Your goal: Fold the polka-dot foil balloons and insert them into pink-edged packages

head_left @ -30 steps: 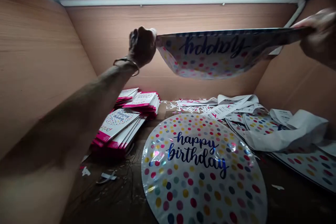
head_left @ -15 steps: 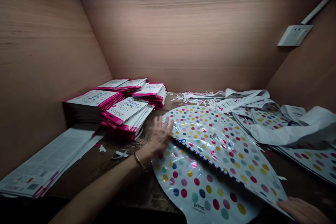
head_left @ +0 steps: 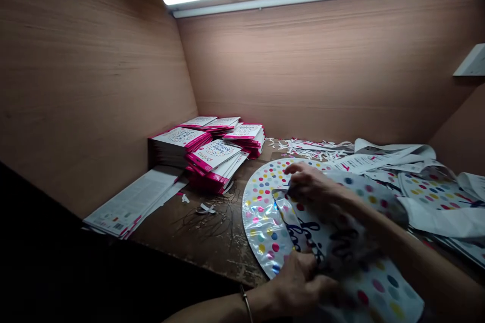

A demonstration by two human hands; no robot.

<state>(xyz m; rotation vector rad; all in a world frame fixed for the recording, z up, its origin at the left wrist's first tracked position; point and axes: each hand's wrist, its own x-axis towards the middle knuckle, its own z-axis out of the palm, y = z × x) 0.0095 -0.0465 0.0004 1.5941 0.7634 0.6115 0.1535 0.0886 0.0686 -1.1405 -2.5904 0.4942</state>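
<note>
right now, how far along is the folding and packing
Stacked pink-edged packets look finished. In hand: a partly folded dotted foil, with the left hand and right hand on it. Apparently left to do: the round foil beneath, dotted foils under paper strips, and flat cards.

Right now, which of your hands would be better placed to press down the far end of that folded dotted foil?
Probably the right hand: its fingers are already at the far end of the dotted foil, while the left hand is at the nearer part.
</note>
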